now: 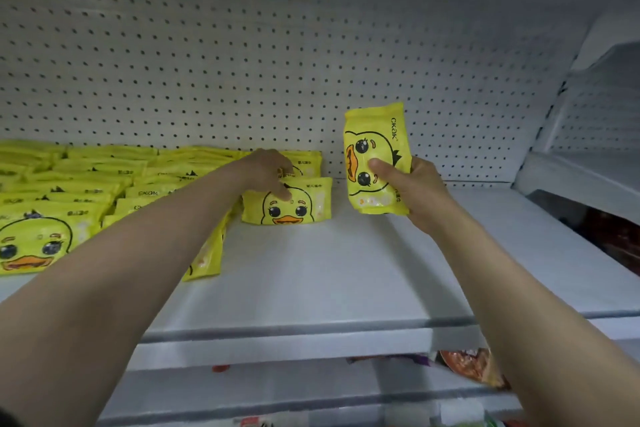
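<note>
At the far left of the frame, stacks of yellow duck packets [69,191] lie flat in rows on the white shelf [346,270], with one more leaning on edge at the end of the rows. Just right of them, at mid-frame, a standing packet [298,208] sits upright on the shelf, its duck face forward, with another behind it. The left hand [270,172] reaches over its top edge, fingers bent down and a fingertip on its face; whether it pinches the packet cannot be told. Right of centre, the right hand [420,191] grips the held packet [372,149], turned on end above the shelf, thumb across the duck's face. The pegboard [311,63] spans the back. At lower right, an orange pack [474,367] lies on the shelf below.
</note>
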The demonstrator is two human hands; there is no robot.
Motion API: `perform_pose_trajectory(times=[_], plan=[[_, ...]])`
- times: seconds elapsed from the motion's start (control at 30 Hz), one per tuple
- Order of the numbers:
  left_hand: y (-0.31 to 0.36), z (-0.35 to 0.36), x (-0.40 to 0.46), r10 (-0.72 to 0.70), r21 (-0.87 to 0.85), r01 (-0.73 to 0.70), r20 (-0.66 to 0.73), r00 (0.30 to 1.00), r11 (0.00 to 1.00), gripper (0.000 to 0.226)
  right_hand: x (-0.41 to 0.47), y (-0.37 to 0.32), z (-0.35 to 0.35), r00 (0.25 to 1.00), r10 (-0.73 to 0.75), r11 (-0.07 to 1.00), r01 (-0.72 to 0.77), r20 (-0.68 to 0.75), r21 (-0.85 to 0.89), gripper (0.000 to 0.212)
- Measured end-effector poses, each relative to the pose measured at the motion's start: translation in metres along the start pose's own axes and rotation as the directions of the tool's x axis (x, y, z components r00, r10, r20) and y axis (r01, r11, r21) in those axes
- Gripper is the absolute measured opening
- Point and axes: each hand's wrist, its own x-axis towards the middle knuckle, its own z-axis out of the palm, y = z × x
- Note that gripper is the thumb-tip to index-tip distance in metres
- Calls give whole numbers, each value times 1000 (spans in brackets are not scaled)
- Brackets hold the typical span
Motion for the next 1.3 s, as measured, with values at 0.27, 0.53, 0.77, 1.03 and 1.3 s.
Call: perform_pose_trajectory(times=[0.27, 0.53, 0.77, 1.03, 1.3], plan=[[-13, -3, 25, -23, 43, 25, -54, 998, 999, 58, 35, 2, -22, 998, -12, 1000, 14, 63, -28, 29], [-13, -1, 31, 16, 54, -11, -96, 995, 998, 52, 44, 4, -23, 996, -13, 1000, 14, 91, -16, 21], [-19, 10, 23, 26, 43, -16, -249, 968, 999, 48, 49, 2, -15, 993, 12, 992, 3, 116, -127, 28], [-33, 2, -21, -174, -147, 124, -407, 897, 981, 52, 65, -8, 12, 968, 24, 882, 96, 248, -461, 24], [-36, 17, -80, -217, 48, 235, -241, 946, 971, 61, 101, 17, 70, 909, 96, 484, 313, 405, -817, 65]])
